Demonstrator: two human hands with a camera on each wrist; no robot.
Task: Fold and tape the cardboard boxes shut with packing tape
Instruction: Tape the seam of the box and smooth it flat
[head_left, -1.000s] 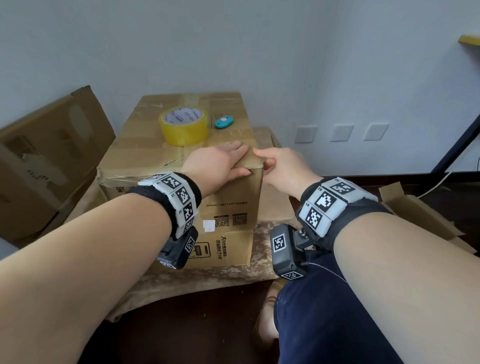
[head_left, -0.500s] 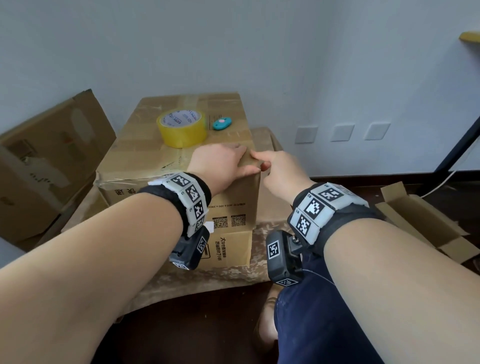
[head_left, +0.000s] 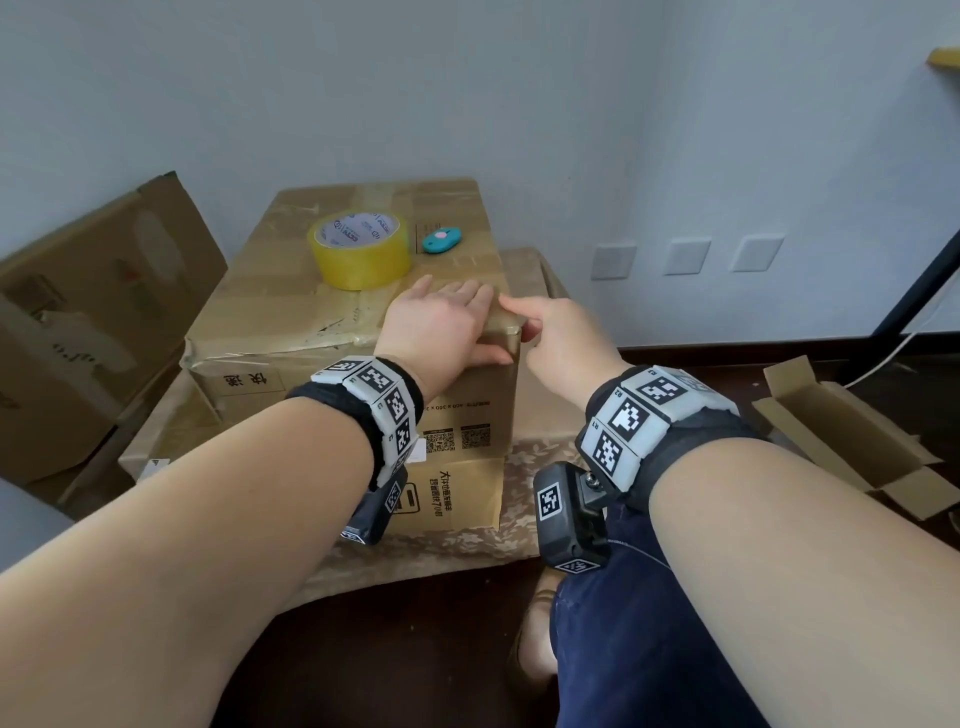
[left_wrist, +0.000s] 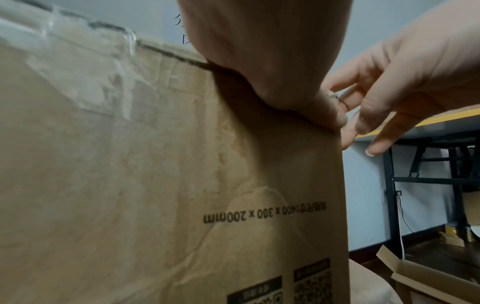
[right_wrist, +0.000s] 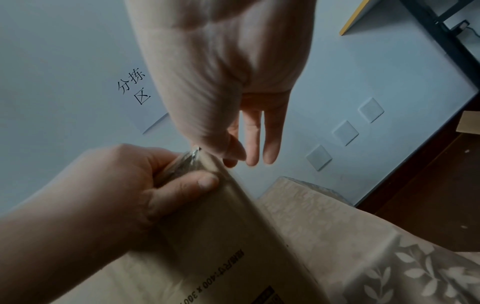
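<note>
Brown cardboard box (head_left: 291, 317), yellow tape roll (head_left: 358, 254), teal cutter (head_left: 440, 240), leaf-patterned beige cloth (head_left: 530, 457)

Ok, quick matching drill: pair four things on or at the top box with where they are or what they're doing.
Things:
1. tape roll
2. teal cutter
3. left hand
4. right hand

States:
A. pressing flat on the box top at its near right corner
B. yellow, on its side mid-top
C. at the corner's right side
D. small, right of the roll

Pairs: 1-B, 2-D, 3-A, 4-C
</note>
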